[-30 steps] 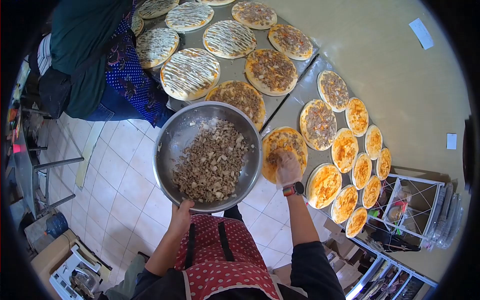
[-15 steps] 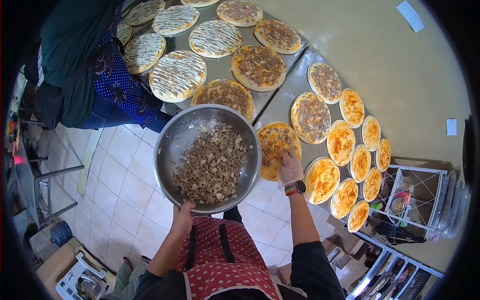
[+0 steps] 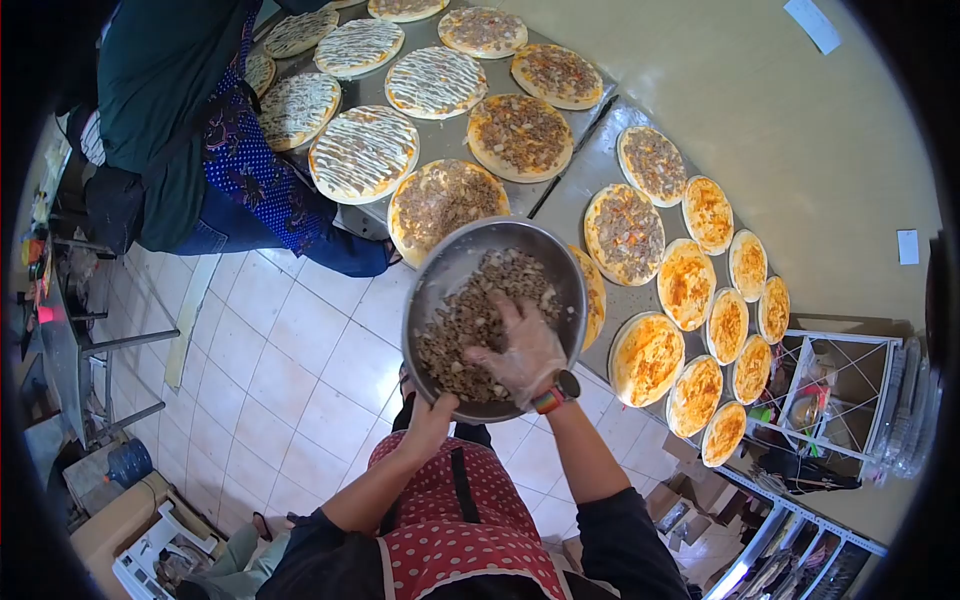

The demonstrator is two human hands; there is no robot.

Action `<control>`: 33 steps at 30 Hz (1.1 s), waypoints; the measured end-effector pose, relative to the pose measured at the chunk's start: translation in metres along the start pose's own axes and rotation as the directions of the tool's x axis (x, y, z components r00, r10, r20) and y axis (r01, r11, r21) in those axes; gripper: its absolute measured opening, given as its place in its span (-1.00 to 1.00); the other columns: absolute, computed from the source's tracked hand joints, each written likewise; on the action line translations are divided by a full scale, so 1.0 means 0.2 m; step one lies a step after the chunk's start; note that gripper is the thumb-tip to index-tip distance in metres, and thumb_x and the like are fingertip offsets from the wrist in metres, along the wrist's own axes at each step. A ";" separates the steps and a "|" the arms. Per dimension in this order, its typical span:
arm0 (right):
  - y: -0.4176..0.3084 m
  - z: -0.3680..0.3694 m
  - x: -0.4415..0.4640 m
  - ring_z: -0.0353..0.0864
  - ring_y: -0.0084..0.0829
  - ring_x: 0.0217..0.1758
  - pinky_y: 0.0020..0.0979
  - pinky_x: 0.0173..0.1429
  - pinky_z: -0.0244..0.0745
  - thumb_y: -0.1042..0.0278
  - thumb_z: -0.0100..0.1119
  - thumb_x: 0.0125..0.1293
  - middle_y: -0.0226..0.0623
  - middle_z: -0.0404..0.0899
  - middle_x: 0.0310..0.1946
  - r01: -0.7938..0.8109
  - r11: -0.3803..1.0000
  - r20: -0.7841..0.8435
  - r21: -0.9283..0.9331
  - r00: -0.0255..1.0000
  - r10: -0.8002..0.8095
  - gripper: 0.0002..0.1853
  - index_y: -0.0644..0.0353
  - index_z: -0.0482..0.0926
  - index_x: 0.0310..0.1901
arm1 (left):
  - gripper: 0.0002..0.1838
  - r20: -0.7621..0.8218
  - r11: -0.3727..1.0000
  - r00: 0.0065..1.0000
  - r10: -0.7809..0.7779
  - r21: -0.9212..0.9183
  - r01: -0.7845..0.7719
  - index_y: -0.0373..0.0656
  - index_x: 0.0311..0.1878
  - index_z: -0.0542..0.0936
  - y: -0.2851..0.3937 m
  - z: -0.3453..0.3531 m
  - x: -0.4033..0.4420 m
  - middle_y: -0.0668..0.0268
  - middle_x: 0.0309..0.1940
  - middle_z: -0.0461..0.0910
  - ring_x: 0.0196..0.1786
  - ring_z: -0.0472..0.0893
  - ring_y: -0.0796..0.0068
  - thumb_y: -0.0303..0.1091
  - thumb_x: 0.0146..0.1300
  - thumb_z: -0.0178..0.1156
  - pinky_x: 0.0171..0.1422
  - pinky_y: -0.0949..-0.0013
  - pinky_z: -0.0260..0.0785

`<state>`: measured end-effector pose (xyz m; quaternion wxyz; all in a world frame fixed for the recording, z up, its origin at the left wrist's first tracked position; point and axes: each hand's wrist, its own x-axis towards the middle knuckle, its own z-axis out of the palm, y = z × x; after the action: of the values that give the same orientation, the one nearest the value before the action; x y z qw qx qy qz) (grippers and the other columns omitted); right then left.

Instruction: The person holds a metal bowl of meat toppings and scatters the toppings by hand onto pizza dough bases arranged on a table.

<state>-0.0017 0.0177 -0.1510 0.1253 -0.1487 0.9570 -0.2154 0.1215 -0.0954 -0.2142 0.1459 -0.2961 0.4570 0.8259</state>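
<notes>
Pale tiles [image 3: 320,320] are overlooked from above, with a metal table [image 3: 590,165] set beyond them and bordered by a plain tan surface [image 3: 800,150]. Close to the table's near edge, in front of the apron [image 3: 460,510], a steel bowl [image 3: 452,268] is held; by it one pizza [image 3: 594,297] is partly hidden.

The bowl's near rim is gripped by the bare left hand [image 3: 430,425], whose thumb is seen at the edge while its fingers are mostly hidden. With the weight taken on that side, the right hand [image 3: 520,350] is presumably left free for the mince [image 3: 455,345]. It is covered by a clear glove, probably for cleanliness, and is laid inside the bowl, thumb and fingers spread wide on the mince; whether anything is grasped beneath the palm cannot be told. A watch [image 3: 567,384] is worn above the glove.

The mince is brown and crumbly, dotted with paler chunks, and is gathered toward the near left, so that the bowl's far wall is left bare. Beyond, meat-topped pizzas [image 3: 520,137] are set between white-striped ones [image 3: 364,154] and orange-smeared bases [image 3: 646,360], grouped, it seems, by how far each has been dressed. At the striped end, another person [image 3: 165,120] is placed.
</notes>
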 end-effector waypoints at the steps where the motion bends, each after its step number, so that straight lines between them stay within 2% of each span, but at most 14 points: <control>1: -0.03 0.02 0.00 0.38 -0.12 -0.17 -0.25 -0.10 0.31 0.27 0.18 -0.15 -0.08 0.32 -0.23 0.026 1.000 0.044 0.017 0.999 -0.026 -0.57 0.16 0.37 -0.17 | -0.65 0.003 1.000 1.000 0.000 0.001 0.000 -0.34 -0.07 0.26 0.00 0.02 0.00 0.28 -0.20 0.34 -0.14 0.34 0.51 -0.51 0.00 -0.13 -0.09 0.50 0.23; 5: 0.09 0.20 -0.05 0.37 -0.09 -0.19 -0.27 -0.11 0.31 0.30 0.18 -0.17 -0.04 0.31 -0.30 0.061 0.994 0.294 0.096 0.952 -0.087 -0.58 0.18 0.36 -0.20 | -0.74 -0.033 0.998 0.998 -0.058 -0.001 0.058 -0.27 -0.20 0.31 0.02 0.09 -0.01 0.39 -0.43 0.35 -0.42 0.34 0.60 -0.46 -0.02 -0.10 -0.38 0.54 0.21; 7: 0.09 0.14 -0.05 0.37 -0.08 -0.21 -0.30 -0.14 0.32 0.34 0.16 -0.16 -0.01 0.32 -0.26 0.154 0.988 0.283 0.014 0.947 -0.152 -0.66 0.20 0.38 -0.27 | -0.75 -0.028 0.997 0.998 -0.059 -0.052 0.058 -0.25 -0.21 0.31 0.00 0.10 -0.01 0.38 -0.43 0.35 -0.41 0.35 0.60 -0.46 -0.03 -0.10 -0.38 0.54 0.21; 10: 0.17 0.08 -0.05 0.40 -0.10 -0.25 -0.35 -0.14 0.33 0.38 0.14 -0.15 0.00 0.35 -0.23 0.023 0.939 0.125 0.342 0.990 -0.070 -0.72 0.24 0.41 -0.32 | -0.75 -0.026 0.994 0.994 -0.102 -0.037 0.101 -0.25 -0.22 0.31 0.02 0.09 0.01 0.37 -0.43 0.35 -0.42 0.35 0.59 -0.45 -0.03 -0.09 -0.40 0.53 0.21; 13: 0.25 0.06 -0.04 0.47 -0.42 -0.28 -0.55 -0.33 0.42 0.44 0.02 0.06 -0.27 0.48 -0.33 -0.280 0.482 0.287 0.830 0.956 0.062 -0.81 0.27 0.44 -0.25 | -0.75 -0.062 0.991 0.991 -0.117 -0.069 0.113 -0.26 -0.22 0.30 0.02 0.08 0.02 0.35 -0.42 0.36 -0.41 0.37 0.57 -0.44 -0.03 -0.08 -0.39 0.50 0.24; 15: 0.28 0.01 -0.02 0.46 -0.52 -0.31 -0.61 -0.42 0.43 0.44 0.00 0.10 -0.33 0.47 -0.34 -0.277 0.426 0.300 0.861 0.954 0.012 -0.79 0.25 0.42 -0.20 | -0.73 -0.038 0.991 0.991 -0.128 -0.029 0.127 -0.27 -0.20 0.29 0.00 0.03 0.04 0.34 -0.40 0.36 -0.39 0.39 0.54 -0.44 -0.03 -0.08 -0.35 0.48 0.27; 17: 0.25 -0.09 0.00 0.45 -0.53 -0.39 -0.61 -0.45 0.43 0.46 0.03 0.08 -0.25 0.46 -0.33 -0.525 0.215 0.503 0.824 0.851 0.149 -0.77 0.24 0.41 -0.18 | -0.72 -0.016 0.989 0.989 -0.144 0.015 0.144 -0.28 -0.19 0.28 -0.05 -0.02 0.06 0.33 -0.39 0.36 -0.37 0.41 0.51 -0.45 -0.04 -0.08 -0.31 0.45 0.30; 25: 0.43 -0.21 0.05 0.34 -0.64 -0.60 -0.65 -0.66 0.15 0.38 0.05 0.00 -0.41 0.41 -0.58 -0.379 0.006 0.334 0.925 0.823 0.460 -0.79 0.27 0.42 -0.31 | -0.63 -0.094 0.996 0.992 -0.083 -0.049 0.079 -0.36 -0.10 0.22 -0.06 -0.13 0.07 0.22 -0.29 0.33 -0.33 0.40 0.46 -0.47 -0.04 -0.11 -0.30 0.48 0.34; 27: 0.53 -0.14 0.07 0.36 -0.64 -0.58 -0.66 -0.58 0.24 0.38 0.03 0.00 -0.42 0.40 -0.58 -0.315 0.119 0.234 0.942 0.867 0.440 -0.83 0.24 0.46 -0.35 | -0.62 -0.121 0.992 0.988 -0.093 -0.098 0.081 -0.36 -0.10 0.23 0.02 -0.13 0.03 0.19 -0.27 0.36 -0.30 0.44 0.39 -0.48 -0.06 -0.10 -0.26 0.40 0.36; 29: 0.62 -0.06 0.12 0.40 -0.55 -0.56 -0.58 -0.52 0.32 0.41 -0.03 0.00 -0.38 0.44 -0.56 -0.450 0.592 0.201 0.668 0.876 0.439 -0.85 0.20 0.48 -0.36 | -0.61 -0.145 0.986 0.984 -0.105 -0.145 0.083 -0.37 -0.09 0.24 0.07 -0.15 0.01 0.16 -0.26 0.38 -0.26 0.47 0.32 -0.48 -0.07 -0.10 -0.22 0.31 0.39; 30: 0.67 0.01 0.14 0.40 -0.55 -0.56 -0.58 -0.52 0.32 0.41 -0.03 0.00 -0.38 0.44 -0.56 -0.451 0.593 0.202 0.667 0.875 0.439 -0.85 0.20 0.48 -0.36 | -0.60 -0.150 0.988 0.985 -0.082 -0.139 0.061 -0.37 -0.09 0.23 0.08 -0.18 0.00 0.15 -0.24 0.38 -0.25 0.47 0.31 -0.48 -0.08 -0.10 -0.21 0.30 0.39; 31: 0.72 0.07 0.16 0.44 -0.48 -0.50 -0.54 -0.43 0.36 0.43 -0.02 -0.02 -0.34 0.47 -0.53 -0.218 0.888 -0.067 0.404 0.961 0.267 -0.85 0.18 0.50 -0.38 | -0.59 -0.155 0.990 0.986 -0.059 -0.132 0.038 -0.37 -0.08 0.23 0.09 -0.21 -0.01 0.14 -0.23 0.38 -0.24 0.47 0.30 -0.49 -0.08 -0.10 -0.21 0.30 0.40; 32: 0.77 0.11 0.17 0.48 -0.41 -0.44 -0.50 -0.34 0.39 0.44 -0.02 -0.04 -0.30 0.50 -0.50 0.018 1.000 -0.250 0.026 0.968 -0.010 -0.85 0.15 0.52 -0.40 | -0.58 -0.237 0.994 0.971 -0.036 -0.113 0.009 -0.36 -0.07 0.22 0.09 -0.22 -0.02 0.14 -0.24 0.39 -0.24 0.47 0.28 -0.49 -0.09 -0.11 -0.21 0.30 0.40; 33: 0.80 0.11 0.18 0.48 -0.41 -0.44 -0.50 -0.34 0.39 0.44 -0.02 -0.04 -0.30 0.50 -0.50 0.018 0.999 -0.250 0.028 0.968 -0.011 -0.85 0.15 0.52 -0.40 | -0.58 -0.239 0.994 0.971 -0.035 -0.111 0.008 -0.36 -0.07 0.22 0.10 -0.25 -0.03 0.14 -0.24 0.39 -0.24 0.47 0.28 -0.49 -0.09 -0.11 -0.21 0.30 0.40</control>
<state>-0.0646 0.1351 -0.2480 0.0043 -0.1253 0.9607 -0.2477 0.1340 -0.1472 -0.2179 0.0820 -0.4063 0.4221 0.8062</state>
